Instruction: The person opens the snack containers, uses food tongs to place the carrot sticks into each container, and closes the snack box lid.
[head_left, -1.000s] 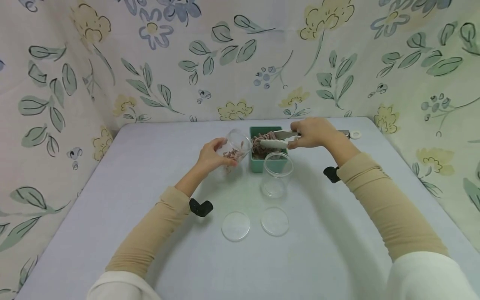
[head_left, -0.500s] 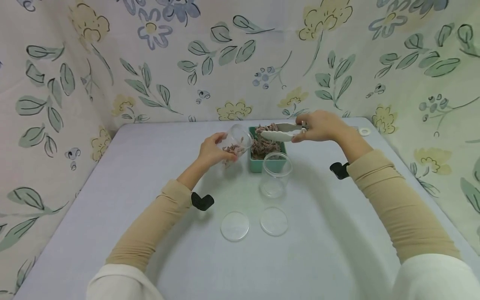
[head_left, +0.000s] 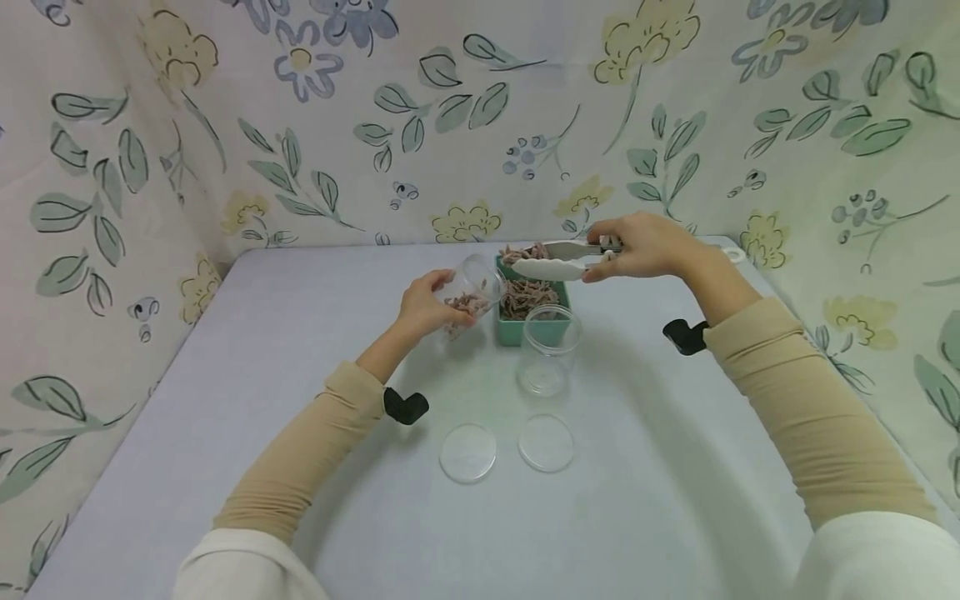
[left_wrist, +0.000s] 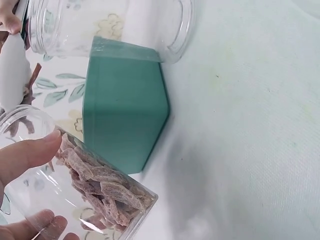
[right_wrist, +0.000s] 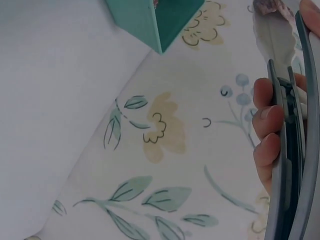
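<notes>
A clear round plastic jar [head_left: 482, 275] is gripped by the left hand [head_left: 423, 307], with the thumb on one side and the fingers curled round the other. The jar is held tilted just beside a green rectangular box [head_left: 511, 334], and brownish-pink dried strips [left_wrist: 105, 190] are gathered toward its base.

White-and-grey tongs [head_left: 550, 269] are held by the right hand [head_left: 647, 244], its fingers curled round the handles. A bunch of similar strips [head_left: 523, 253] is pinched between the tongs' tips above the rear of the box, in which a further heap of strips [head_left: 529, 298] is contained.

A second clear jar [head_left: 545, 354] is stood upright in front of the box; whether the two are touching cannot be told. Two clear round lids [head_left: 468, 453] are laid side by side, slightly apart, on the pale table [head_left: 315, 325]. The background is covered by floral cloth [head_left: 450, 75].
</notes>
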